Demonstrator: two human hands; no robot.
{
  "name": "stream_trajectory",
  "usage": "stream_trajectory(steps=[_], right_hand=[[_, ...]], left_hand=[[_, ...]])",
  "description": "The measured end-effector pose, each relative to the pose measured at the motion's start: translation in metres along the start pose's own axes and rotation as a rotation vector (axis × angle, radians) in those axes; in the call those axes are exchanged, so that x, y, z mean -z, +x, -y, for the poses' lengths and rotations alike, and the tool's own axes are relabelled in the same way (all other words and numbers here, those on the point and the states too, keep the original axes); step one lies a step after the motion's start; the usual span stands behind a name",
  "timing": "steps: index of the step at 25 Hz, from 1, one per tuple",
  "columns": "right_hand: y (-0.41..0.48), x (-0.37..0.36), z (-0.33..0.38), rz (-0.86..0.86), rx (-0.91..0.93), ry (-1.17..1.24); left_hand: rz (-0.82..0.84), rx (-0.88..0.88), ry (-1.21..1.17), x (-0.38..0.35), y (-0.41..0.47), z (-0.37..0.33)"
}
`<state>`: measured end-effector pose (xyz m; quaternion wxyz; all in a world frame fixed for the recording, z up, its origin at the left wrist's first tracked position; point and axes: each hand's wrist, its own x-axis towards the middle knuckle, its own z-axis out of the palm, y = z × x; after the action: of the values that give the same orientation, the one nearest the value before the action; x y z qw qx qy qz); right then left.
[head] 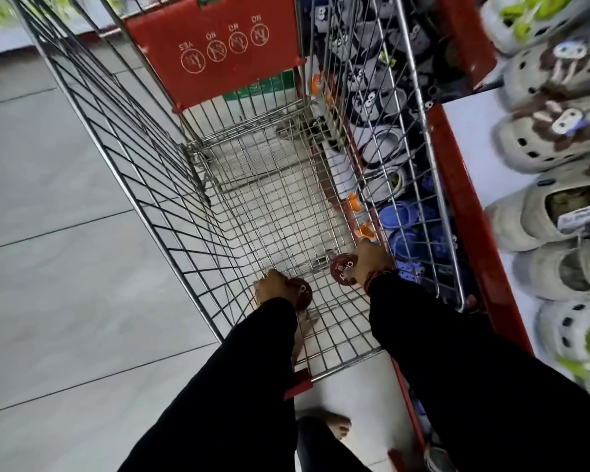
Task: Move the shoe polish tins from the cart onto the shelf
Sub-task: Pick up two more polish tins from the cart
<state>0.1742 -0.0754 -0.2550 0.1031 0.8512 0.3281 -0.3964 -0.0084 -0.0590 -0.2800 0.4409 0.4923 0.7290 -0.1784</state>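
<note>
Both hands reach down into the wire cart [171, 185], which fills the centre of the frame, and each hand grips one round shoe polish tin near the cart floor. The left hand [269, 287] appears in the lower centre-left, its fingers closed on the left tin [302, 292], a dark red-brown disc lying just right of the knuckles with its printed lid turned toward the camera. The right hand [368, 262] sits slightly higher and further right, fingers clamped on the right tin [343, 270], which lies immediately left of the fingers, lid likewise facing up. Each tin is a flat disc with no long axis (orientation therefore matters only as lid-up or lid-down). No further tins can be made out on the cart floor, although motion blur limits certainty. The governing relation for the next move is lateral: the shelf [467, 131], a white deck with a red edge carrying rows of clogs [539, 134], runs along the right side of the frame, beyond the cart's right wall. The right hand is nearer to it; the left hand must cross the full cart width. Both tins must probably be lifted clear of the cart rim before travelling right.
</note>
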Motion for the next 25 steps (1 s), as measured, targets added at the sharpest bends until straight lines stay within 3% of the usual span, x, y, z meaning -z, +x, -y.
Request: stream_trajectory(steps=[5,11,18,25], right_hand=[[-0.023,0.016,-0.004,-0.046,-0.042,0.139],[-0.073,0.046,-0.009,-0.134,0.004,0.568],[-0.179,0.098,-0.026,-0.272,0.119,1.117],[-0.310,0.169,-0.078,-0.429,0.319,1.504]], left_hand=[[-0.005,0.035,-0.117,0.022,-0.021,-0.005],[-0.135,-0.023,-0.552,0.059,-0.075,-0.010],[-0.080,-0.228,-0.936,0.108,-0.166,-0.027],[0.039,-0.519,-1.105,0.133,-0.305,-0.062]])
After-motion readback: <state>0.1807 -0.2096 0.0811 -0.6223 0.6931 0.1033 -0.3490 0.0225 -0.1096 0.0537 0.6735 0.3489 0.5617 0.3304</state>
